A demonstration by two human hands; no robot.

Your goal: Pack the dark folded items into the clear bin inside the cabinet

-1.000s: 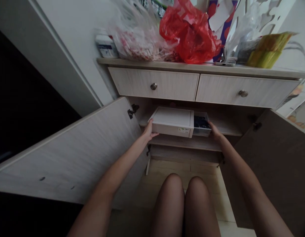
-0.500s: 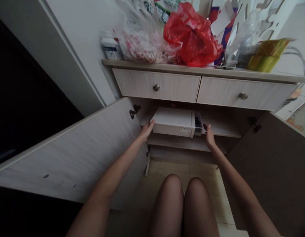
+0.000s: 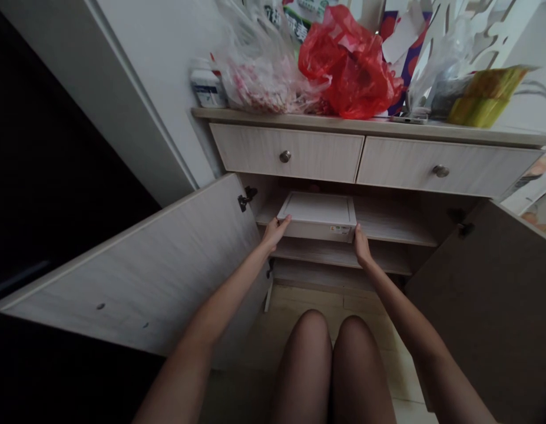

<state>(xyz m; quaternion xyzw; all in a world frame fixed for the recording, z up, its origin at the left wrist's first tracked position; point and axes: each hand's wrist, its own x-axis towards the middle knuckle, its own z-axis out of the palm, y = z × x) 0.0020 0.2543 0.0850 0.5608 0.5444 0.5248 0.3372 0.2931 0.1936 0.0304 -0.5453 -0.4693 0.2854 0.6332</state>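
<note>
Both hands are on the white box [image 3: 317, 215], one at each front corner. Left hand [image 3: 275, 232]: fingers laid against the left end, thumb under the front edge. Right hand [image 3: 360, 244]: fingertips against the right front corner. Neither grip wraps round the box; whether it is pinched tight or only pressed, I cannot tell.

Box position: on the upper shelf [image 3: 387, 227] inside the open cabinet, just below the left drawer [image 3: 290, 154], its front face about level with the shelf's front edge. A small label shows at the right of its front face.

Risks, as a judgement:
- Contact is at fingertips on a smooth box; uneven push from the two sides could skew it on the shelf or let a hand slip off.
- The gap between box top and drawer underside looks tight; tilting the box could jam it there.
- Knuckles may strike the shelf edge below the box.

Edges and room:
- Left door [image 3: 158, 265] swung wide, just beside the left forearm; its hinge [image 3: 246, 197] is near the box's left end.
- Right door [image 3: 489, 294] open, well clear of the right hand.
- Shelf right of the box shows bare board.
- Knees [image 3: 330, 347] sit below the box, over the floor [image 3: 365, 306].
- Red bag [image 3: 352, 65] and other bags are piled on the cabinet top above the drawers.
</note>
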